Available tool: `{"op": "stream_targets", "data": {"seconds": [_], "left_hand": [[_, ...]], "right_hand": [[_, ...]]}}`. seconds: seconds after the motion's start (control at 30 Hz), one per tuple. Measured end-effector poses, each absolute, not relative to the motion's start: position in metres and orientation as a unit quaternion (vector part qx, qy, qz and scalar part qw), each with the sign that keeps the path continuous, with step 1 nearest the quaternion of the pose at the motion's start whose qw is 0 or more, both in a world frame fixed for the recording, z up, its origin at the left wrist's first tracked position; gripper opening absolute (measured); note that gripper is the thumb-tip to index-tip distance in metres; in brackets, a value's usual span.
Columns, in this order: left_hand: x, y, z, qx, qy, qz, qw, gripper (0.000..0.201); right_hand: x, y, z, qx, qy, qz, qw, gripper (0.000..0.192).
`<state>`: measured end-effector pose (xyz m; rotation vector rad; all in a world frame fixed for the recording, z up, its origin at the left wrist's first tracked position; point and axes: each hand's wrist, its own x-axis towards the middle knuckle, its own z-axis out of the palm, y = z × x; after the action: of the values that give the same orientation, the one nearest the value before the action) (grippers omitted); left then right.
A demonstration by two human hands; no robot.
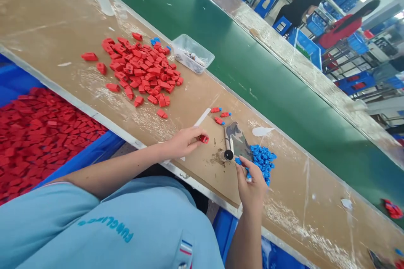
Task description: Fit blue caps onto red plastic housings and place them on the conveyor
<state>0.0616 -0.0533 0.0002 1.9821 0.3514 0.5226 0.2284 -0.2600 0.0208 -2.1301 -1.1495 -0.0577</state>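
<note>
A small red plastic piece [203, 138] is pinched between the fingertips of the left hand [183, 142], held just above the brown table [47, 17] close to the camouflage-wrapped tool [235, 141], so that it sits within easy reach of the other hand. The right hand [252, 187] is laid beside the heap of small blue plastic pieces [261, 159], its fingertips closed on one blue piece [239, 161] at the near edge of the heap; the grip is a light pinch rather than a clench. The tool has a dark round end [227, 155] facing the person, with gritty debris scattered before it. Three joined red-and-blue pieces [221, 114] are set apart just beyond the tool, kept separate from the loose stock. Farther left, a large pile of red wedge-shaped parts [142, 71] is spread on the worn, scratched surface, with a clear plastic tub [192, 53] at its far side. A blue bin of red parts [34, 134] stands at the near left, and a green conveyor belt [252, 63] runs along the far side.
</note>
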Motion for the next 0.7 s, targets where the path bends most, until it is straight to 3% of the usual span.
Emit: {"op": "stream_targets", "data": {"seconds": [0.2, 0.53, 0.7], "left_hand": [[0.074, -0.085, -0.015, 0.768, 0.112, 0.196, 0.599, 0.017], [0.077, -0.094, -0.016, 0.772, 0.118, 0.170, 0.602, 0.018], [0.079, -0.097, -0.021, 0.720, 0.107, 0.169, 0.665, 0.017]], "right_hand": [[0.231, -0.252, 0.022, -0.811, -0.511, -0.050, 0.278, 0.026], [0.234, -0.250, 0.015, -0.810, -0.519, -0.049, 0.269, 0.028], [0.236, -0.252, 0.016, -0.805, -0.521, -0.063, 0.276, 0.026]]}}
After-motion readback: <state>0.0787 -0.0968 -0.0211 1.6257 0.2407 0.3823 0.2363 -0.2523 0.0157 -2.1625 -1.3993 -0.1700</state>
